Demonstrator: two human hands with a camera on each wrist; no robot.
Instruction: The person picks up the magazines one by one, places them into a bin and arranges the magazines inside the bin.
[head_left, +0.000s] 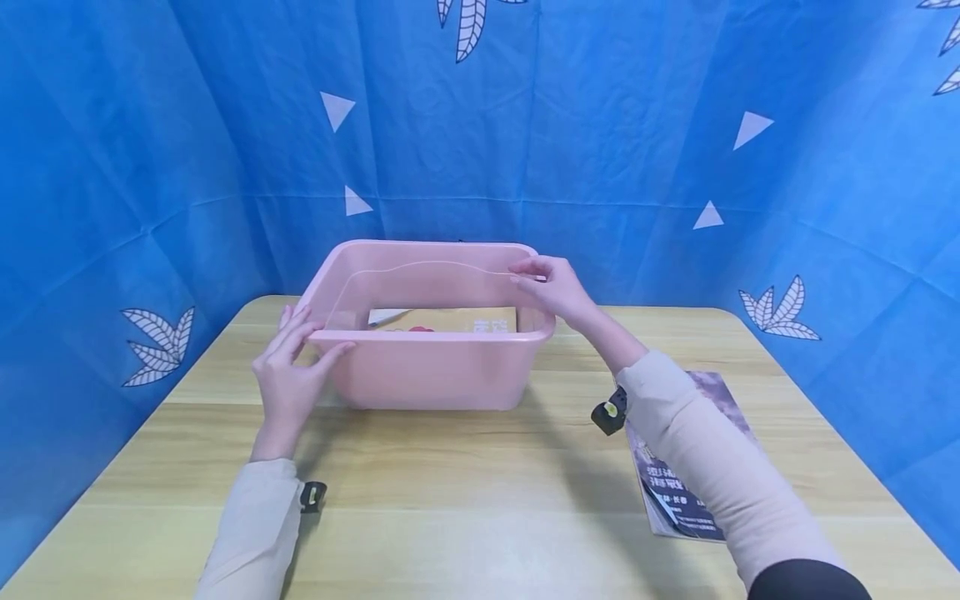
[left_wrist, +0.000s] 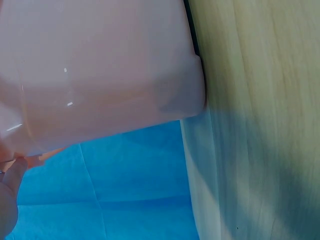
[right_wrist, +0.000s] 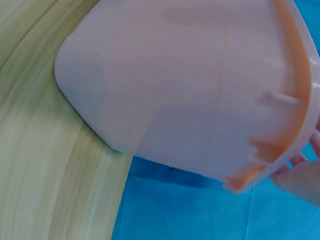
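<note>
A pink plastic bin (head_left: 427, 336) stands on the wooden table (head_left: 450, 500); its outer wall fills the left wrist view (left_wrist: 100, 65) and the right wrist view (right_wrist: 190, 85). My left hand (head_left: 288, 375) rests with straight fingers against the bin's near left corner; one fingertip (left_wrist: 10, 195) shows below the wall. My right hand (head_left: 551, 287) reaches over the right rim and pinches the end of a thin clear sheet edge (head_left: 420, 263) that arcs across the opening. The right hand's fingers (right_wrist: 300, 175) show beside the rim's underside. A yellow printed book (head_left: 465, 321) lies in the bin.
A dark magazine (head_left: 675, 492) lies on the table at the right, partly under my right forearm. Blue patterned cloth (head_left: 600, 125) walls the table at the back and on both sides. Bare tabletop stretches in front of the bin.
</note>
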